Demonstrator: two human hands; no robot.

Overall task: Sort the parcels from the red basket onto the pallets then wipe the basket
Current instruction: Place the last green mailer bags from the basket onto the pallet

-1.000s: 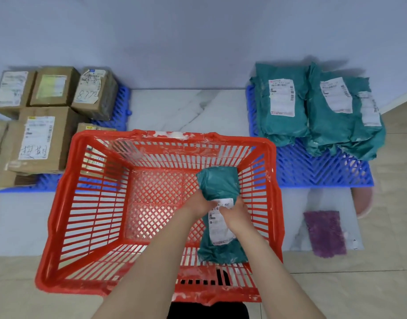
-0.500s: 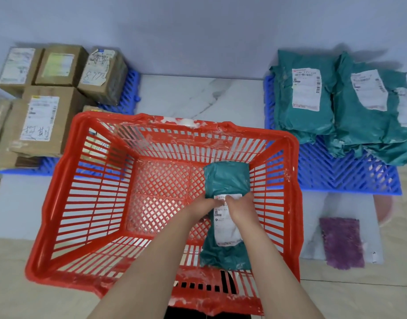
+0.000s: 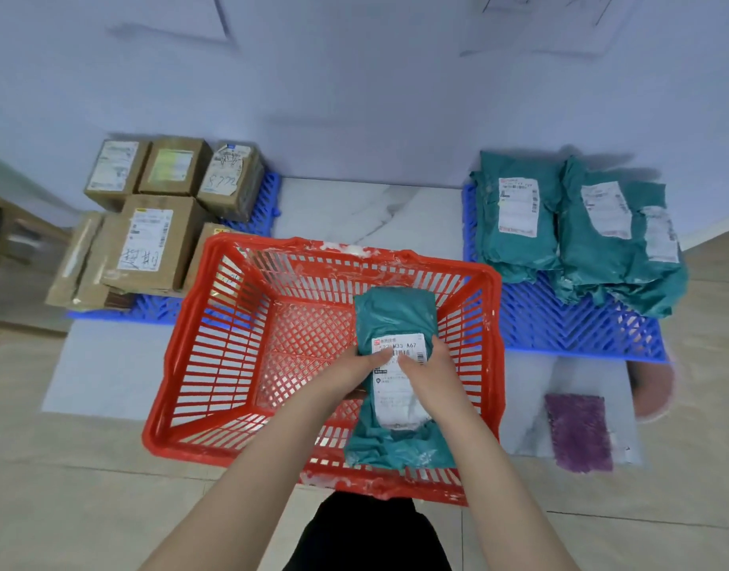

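Gripped the teal parcel (image 3: pixel 393 317) with both hands, inside the red basket (image 3: pixel 188 352), close to its right wall and reaching from mid-floor to the near wall. Held the left hand (image 3: pixel 356 370) curled round the parcel's left edge and the right hand (image 3: pixel 432 370) curled round its right edge, thumbs on top across the white label (image 3: pixel 397 391), fingers tucked beneath and out of sight. Saw no other parcel in the basket, only bare red mesh and white smears along the rim. Could not tell whether lifted clear of the basket floor or resting on it. Judged the parcel a soft plastic mailer: wrinkled, baggy film, lower end drooping and bunched below the hands, upper end fuller and rounder. Judged it light enough for one hand, floppy rather than stiff, somewhat slick on the film, not fragile by the look of it. Reckoned the present hold sensible, at the waist on both sides, over the firmer bulk of the contents; reckoned a pinch on the loose lower film likely to slip or to set the load swinging. Took the matching place to be the right blue pallet (image 3: pixel 560 327), just beside the basket, already carrying stacked teal mailers (image 3: pixel 519 224), with bare lattice along its near edge. Noted the other kind, cardboard boxes (image 3: pixel 148 241), on the left blue pallet (image 3: pixel 161 310). Noted also a purple cloth (image 3: pixel 579 432) on the floor near the basket's right side, presumably for the wiping afterwards.
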